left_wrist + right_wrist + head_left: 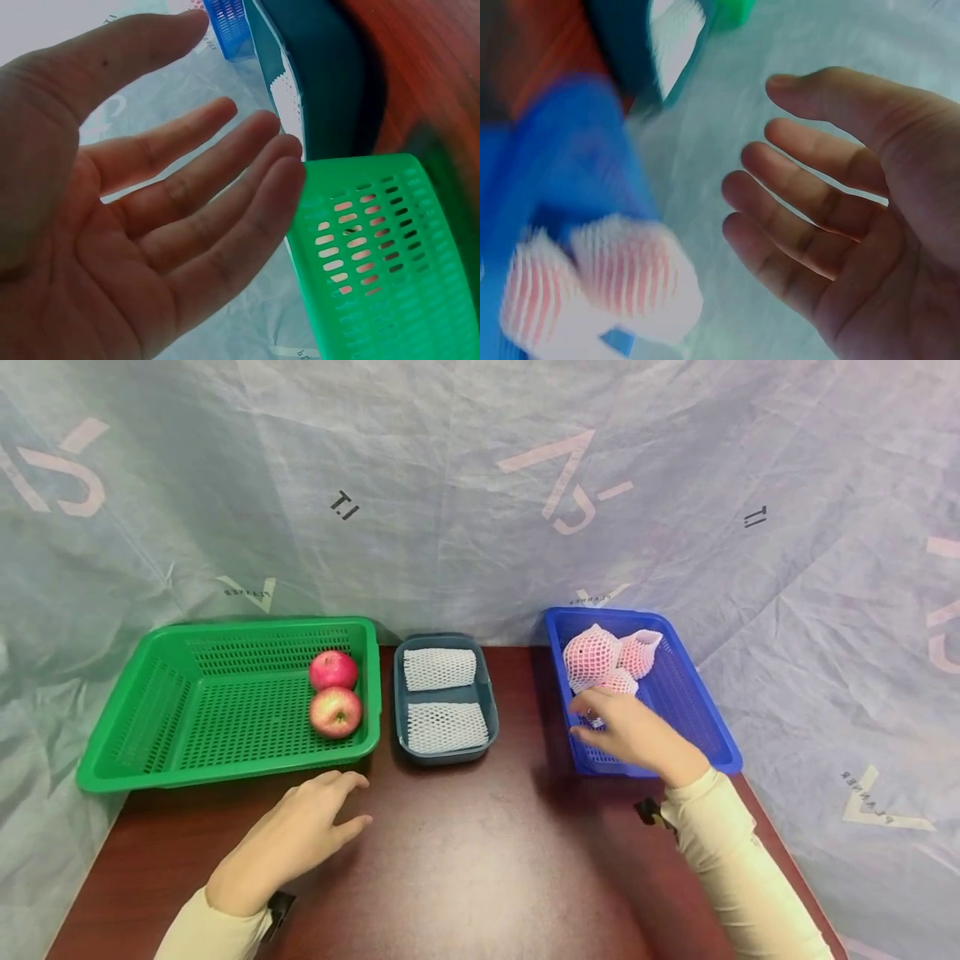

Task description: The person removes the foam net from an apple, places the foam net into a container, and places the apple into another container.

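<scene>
My left hand (292,831) hovers in front of the green basket (225,775), its fingers spread and nothing in the palm, as the left wrist view confirms. Two red apples (333,671) lie at the right end of that basket. Over the near left part of the blue basket (701,693) is my right hand (626,731), fingers relaxed and empty in the right wrist view (832,202). Just beyond its fingertips, fruits in white foam nets (592,656) sit together at the basket's far left, pinkish through the mesh. The hand partly covers the nearest one.
Between the baskets stands a dark blue-grey tray (447,758) with two flat white foam nets (446,727) in it. All three containers rest on the brown table (457,860). A grey printed cloth (450,502) hangs behind and along the sides.
</scene>
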{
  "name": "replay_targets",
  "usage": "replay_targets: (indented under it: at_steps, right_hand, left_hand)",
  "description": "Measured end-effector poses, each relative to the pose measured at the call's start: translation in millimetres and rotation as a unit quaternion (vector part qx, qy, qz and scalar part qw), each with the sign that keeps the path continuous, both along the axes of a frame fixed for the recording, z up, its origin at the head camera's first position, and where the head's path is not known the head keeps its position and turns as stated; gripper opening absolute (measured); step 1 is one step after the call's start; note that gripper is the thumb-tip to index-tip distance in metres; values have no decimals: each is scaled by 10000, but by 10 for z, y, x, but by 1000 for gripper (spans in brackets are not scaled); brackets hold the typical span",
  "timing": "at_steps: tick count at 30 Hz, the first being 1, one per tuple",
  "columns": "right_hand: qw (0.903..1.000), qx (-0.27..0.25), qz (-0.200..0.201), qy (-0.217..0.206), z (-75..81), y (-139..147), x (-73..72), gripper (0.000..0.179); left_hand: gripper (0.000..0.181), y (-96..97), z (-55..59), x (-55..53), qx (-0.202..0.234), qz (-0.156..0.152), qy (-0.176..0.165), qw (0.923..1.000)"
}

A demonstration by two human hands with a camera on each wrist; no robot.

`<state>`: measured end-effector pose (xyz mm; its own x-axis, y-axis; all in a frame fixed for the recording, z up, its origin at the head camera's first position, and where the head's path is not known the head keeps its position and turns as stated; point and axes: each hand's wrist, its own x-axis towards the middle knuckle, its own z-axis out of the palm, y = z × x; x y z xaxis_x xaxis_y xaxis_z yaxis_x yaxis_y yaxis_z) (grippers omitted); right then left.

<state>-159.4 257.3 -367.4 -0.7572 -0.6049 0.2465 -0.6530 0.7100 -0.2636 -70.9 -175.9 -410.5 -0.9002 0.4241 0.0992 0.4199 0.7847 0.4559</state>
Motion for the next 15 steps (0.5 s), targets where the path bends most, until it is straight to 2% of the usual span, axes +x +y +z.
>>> replay_targets:
  at_steps: [7, 9, 15]
  right_hand:
    - [9958, 146, -866, -273, 44, 471, -433, 15]
    - [9928, 222, -1093, -446, 11, 586, -556, 16]
    - [9843, 558, -1408, -907, -158, 797, -877, 20]
  left_hand:
    - [37, -48, -46, 45, 14, -8, -139, 9999]
    - [37, -56, -62, 53, 50, -17, -193, 9998]
    - [36, -59, -115, 68, 90, -70, -256, 9996]
